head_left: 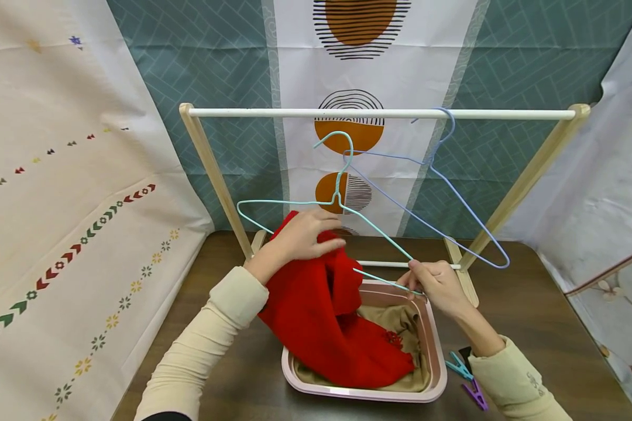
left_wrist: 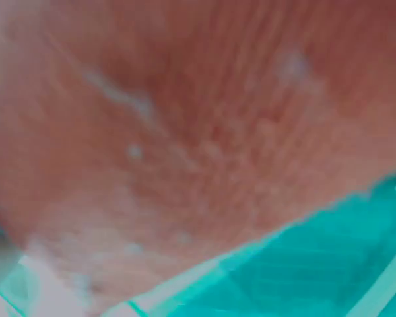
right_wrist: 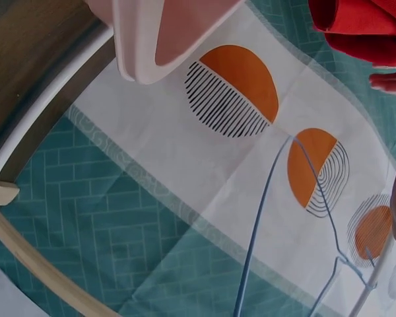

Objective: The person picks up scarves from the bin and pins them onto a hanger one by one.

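Note:
A mint-green wire hanger (head_left: 376,229) stands upright below the rack's bar, its hook free. My right hand (head_left: 436,285) pinches its right corner between thumb and fingers. Over the hanger's lower wire drapes a red cloth (head_left: 321,304), with a small fringed bit near its lower right. My left hand (head_left: 306,235) rests on the cloth's top, fingers extended and thumb apart. Beneath, the cloth's lower end lies in a pink basin (head_left: 436,362) on a khaki cloth (head_left: 387,318). Blurred skin (left_wrist: 185,145) fills most of the left wrist view.
A white bar (head_left: 274,113) on wooden legs spans the back, with a blue wire hanger (head_left: 463,202) hooked on its right half. A blue clothespin (head_left: 459,367) and a purple clothespin (head_left: 475,394) lie right of the basin. Patterned curtains (head_left: 216,70) surround the table.

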### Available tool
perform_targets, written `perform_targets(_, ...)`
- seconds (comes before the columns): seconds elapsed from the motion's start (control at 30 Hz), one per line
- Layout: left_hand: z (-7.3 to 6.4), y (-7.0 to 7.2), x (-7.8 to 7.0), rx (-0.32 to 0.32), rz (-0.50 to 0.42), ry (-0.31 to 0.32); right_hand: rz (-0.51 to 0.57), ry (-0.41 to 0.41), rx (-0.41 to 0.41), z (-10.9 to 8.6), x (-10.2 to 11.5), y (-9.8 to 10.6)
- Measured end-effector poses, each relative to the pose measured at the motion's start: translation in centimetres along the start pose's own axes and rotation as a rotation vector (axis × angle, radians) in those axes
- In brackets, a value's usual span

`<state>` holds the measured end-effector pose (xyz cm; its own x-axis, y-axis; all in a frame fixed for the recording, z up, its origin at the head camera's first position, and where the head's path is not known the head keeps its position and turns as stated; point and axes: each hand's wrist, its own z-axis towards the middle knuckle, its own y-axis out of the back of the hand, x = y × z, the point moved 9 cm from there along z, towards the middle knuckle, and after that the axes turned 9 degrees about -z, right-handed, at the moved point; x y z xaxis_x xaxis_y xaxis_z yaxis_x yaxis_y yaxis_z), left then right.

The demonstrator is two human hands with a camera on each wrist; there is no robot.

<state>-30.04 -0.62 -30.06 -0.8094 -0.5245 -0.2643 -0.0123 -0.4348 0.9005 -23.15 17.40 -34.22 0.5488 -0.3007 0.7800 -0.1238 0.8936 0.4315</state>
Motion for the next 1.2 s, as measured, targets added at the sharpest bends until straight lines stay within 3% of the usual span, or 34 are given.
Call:
perform_targets(0.1,-1.0,-1.2,-2.1,0.145,0.085,-0.084,0.019,0.01,0.003,0.1,-0.1,0.0)
perform_targets(0.17,-1.5,-1.8,-2.9,0.203,0.138,-0.088,0.032,0.011,0.008,0.1,-0.1,0.1)
perform_targets(0.33,-2.4,-2.6,-3.5,0.246,0.22,-0.077,0.042,0.011,0.018,0.1,0.0,0.0)
perform_targets(0.43,-2.7,-3.2,-3.7,0.248,0.278,-0.103,0.043,0.029,0.02,0.0,0.2,0.1)
perform_targets(0.53,-2.9,-3.6,-4.3,0.196,0.342,-0.168,0.042,0.054,0.018,-0.1,0.4,0.1)
perform_targets(0.67,-3.1,-3.5,-5.3,0.047,0.413,-0.272,0.031,0.073,0.011,-0.2,0.6,0.2)
perform_targets(0.83,-3.5,-2.9,-6.1,-0.073,0.397,-0.355,0.02,0.079,0.011,-0.2,1.1,0.2)
perform_targets(1.03,-3.8,-1.9,-6.7,-0.129,0.282,-0.413,-0.013,0.126,0.013,-0.1,2.7,0.6)
perform_targets(1.2,-3.7,-0.5,-6.1,-0.193,0.023,-0.361,-0.096,0.115,0.023,-0.5,1.3,0.9)
